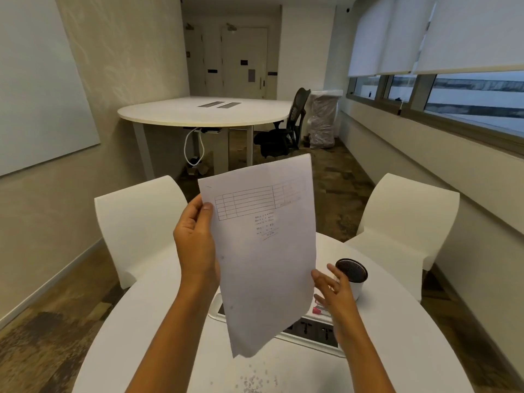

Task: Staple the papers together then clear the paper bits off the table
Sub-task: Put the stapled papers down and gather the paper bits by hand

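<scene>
Our left hand (pixel 195 239) pinched the papers (pixel 263 251); right fingers (pixel 330 279) spread, empty. Loose sheets could slip onto the bits (pixel 252 382).

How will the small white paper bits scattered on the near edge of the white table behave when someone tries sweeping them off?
The small white paper bits look tiny and loose, so they would probably scatter or flutter. On the smooth white table they would likely slide easily.

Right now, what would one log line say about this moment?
left hand: holds papers up | right hand: open, beside papers | paper bits: on table
</scene>
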{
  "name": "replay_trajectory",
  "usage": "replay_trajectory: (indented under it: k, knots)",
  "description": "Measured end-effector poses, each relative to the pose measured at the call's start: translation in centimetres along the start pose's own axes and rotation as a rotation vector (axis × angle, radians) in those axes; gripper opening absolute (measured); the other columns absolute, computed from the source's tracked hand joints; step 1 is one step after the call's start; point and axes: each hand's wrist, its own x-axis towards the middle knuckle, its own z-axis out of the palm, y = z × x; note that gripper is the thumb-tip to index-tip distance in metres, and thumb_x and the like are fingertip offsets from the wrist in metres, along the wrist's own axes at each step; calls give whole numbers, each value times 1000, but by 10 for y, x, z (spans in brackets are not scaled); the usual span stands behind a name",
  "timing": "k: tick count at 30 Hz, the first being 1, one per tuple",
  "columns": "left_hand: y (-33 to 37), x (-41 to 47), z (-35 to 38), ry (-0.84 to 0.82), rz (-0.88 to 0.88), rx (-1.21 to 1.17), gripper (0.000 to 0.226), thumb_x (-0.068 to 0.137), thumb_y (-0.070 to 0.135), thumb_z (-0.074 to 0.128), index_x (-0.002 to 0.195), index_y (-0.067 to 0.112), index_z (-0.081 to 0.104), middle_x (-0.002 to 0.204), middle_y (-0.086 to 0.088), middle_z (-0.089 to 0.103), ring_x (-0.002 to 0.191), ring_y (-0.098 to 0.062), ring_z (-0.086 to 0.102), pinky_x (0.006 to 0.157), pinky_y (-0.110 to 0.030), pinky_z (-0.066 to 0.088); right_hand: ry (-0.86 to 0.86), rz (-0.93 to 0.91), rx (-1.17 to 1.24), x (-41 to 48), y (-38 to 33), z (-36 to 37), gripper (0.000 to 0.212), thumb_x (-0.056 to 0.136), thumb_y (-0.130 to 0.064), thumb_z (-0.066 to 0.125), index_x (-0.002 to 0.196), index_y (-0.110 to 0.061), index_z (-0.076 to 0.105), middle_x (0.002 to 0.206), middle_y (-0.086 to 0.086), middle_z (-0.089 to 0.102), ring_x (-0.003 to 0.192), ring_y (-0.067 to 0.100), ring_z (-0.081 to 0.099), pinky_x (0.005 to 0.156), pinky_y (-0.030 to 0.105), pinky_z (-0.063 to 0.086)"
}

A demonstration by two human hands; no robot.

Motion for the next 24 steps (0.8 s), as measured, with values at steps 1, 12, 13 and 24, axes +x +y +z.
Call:
replay_trajectory:
  k: [1,12,13,24]
  knots:
    - [0,3,-1,0,-11,-16,19,96,28,46,106,31,61,100,14,67,93,-19,64,64,-20,54,15,47,56,0,4,4,77,72,-49,63,138,-28,30,143,9,45,125,33,47,103,51,39]
    - [-17,43,-18,104,-95,-86,17,94,34,46,105,35,60,100,14,67,91,-17,64,72,-29,56,-261,240,620,-14,33,57,46,70,-25,72,114,-20,62,109,12,72,104,36,64,83,54,56]
    - [-21,47,-20,127,-108,-96,17,94,34,47,106,36,59,99,14,66,89,-17,64,69,-28,56,-222,211,577,-14,33,59,45,70,-24,72,113,-21,62,107,11,72,103,35,65,83,52,56]
    - [-68,104,-94,-102,-595,171,33,89,7,56,122,7,52,115,-13,63,95,-28,63,79,-42,54,42,-32,282,11,24,44,25,87,-16,61,112,-17,60,106,3,69,94,21,65,75,36,55]
